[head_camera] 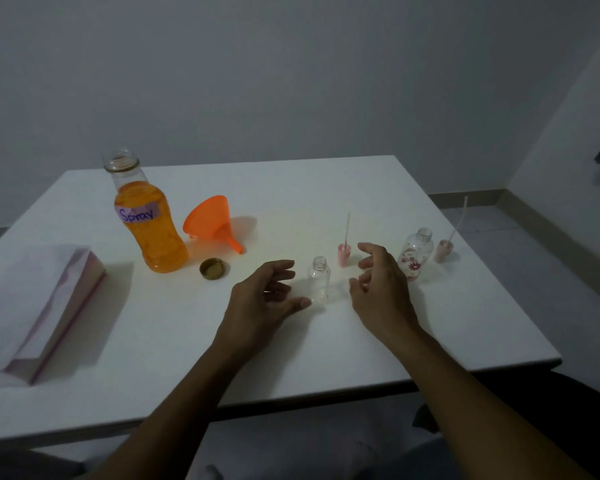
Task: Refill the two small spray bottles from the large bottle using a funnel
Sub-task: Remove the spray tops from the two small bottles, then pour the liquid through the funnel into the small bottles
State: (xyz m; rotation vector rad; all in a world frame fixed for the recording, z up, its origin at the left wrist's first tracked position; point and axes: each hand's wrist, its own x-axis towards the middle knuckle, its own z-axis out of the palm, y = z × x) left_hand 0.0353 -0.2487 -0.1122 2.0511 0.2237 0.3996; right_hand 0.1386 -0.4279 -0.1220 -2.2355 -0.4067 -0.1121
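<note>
A person is sitting at a white table [326, 341] with both hands hovering, empty and loosely curled, on either side of a small clear bottle. Far out to the left of the left hand, a tissue pack [39, 306] is lying at the table's edge. Beyond and left of that hand, the large bottle [146, 220], uncapped and labelled "Spray", is standing nearly full of orange liquid; it is likely to be heavy and to slosh, so a firm wrap around its waisted middle looks the safest hold. Its gold cap [212, 268] is lying just in front of it. Next to it the orange funnel [212, 223] is lying on its side, stiff and light, easiest to lift by the wide rim. The left hand [262, 296] is open, thumb nearly touching the base of the clear spray bottle [318, 280], which is standing open and empty between the hands, light enough to tip and needing steadying low on its body. The right hand [378, 282] is holding nothing. Just beyond its fingers a pink sprayer top [343, 252] is standing inverted, tube up. To its right are standing the flowered spray bottle [414, 254], open too, and a second sprayer top [444, 249].
</note>
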